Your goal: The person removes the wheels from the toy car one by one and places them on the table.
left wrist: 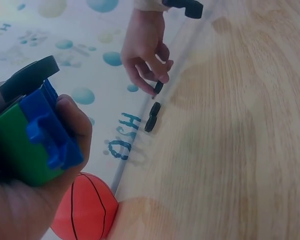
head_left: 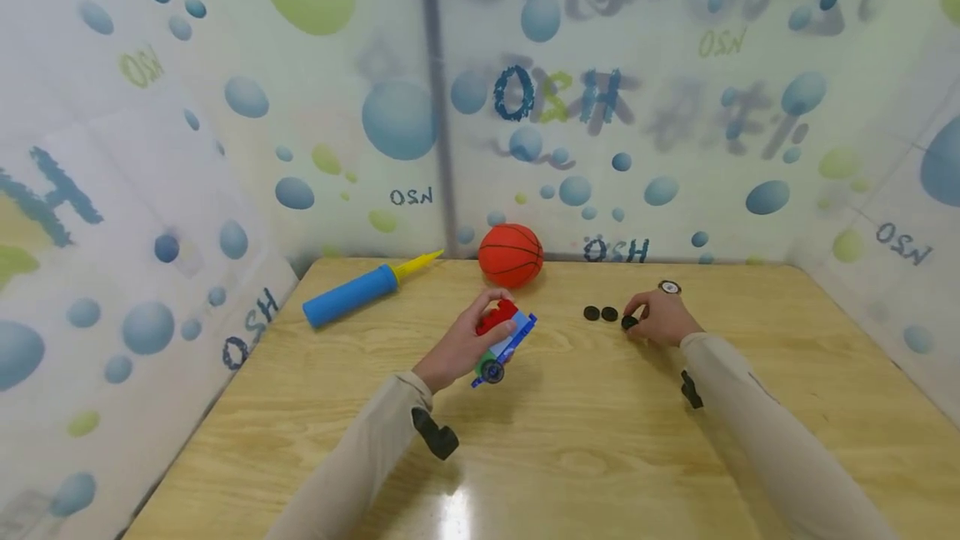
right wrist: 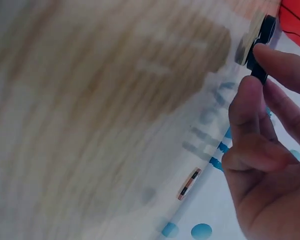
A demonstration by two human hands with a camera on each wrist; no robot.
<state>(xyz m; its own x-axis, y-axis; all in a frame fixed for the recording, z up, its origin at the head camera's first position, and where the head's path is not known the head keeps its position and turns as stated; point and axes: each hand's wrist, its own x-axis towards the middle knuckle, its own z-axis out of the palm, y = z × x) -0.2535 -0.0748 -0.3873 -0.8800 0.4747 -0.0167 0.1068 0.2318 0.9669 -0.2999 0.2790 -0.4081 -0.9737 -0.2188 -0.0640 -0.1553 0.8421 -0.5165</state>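
Observation:
My left hand [head_left: 457, 348] grips a toy car [head_left: 504, 332] of red, light blue, green and blue parts, held tilted above the table. A black wheel [head_left: 492, 371] sits on the car's near end; the left wrist view shows a blue piece [left wrist: 52, 132] along the green part [left wrist: 17, 142]. Over at the right, my right hand [head_left: 663, 319] pinches a small black wheel [head_left: 629, 322] between thumb and finger at the tabletop. Two more black wheels, one [head_left: 592, 313] beside the other [head_left: 610, 314], lie flat to its left.
An orange-red ball [head_left: 511, 255] with black lines stands at the table's back edge. Left of it lies a blue hand pump [head_left: 352, 296] with a yellow nozzle. A small round disc [head_left: 670, 287] lies behind my right hand. Patterned walls border the wooden table [head_left: 585, 440].

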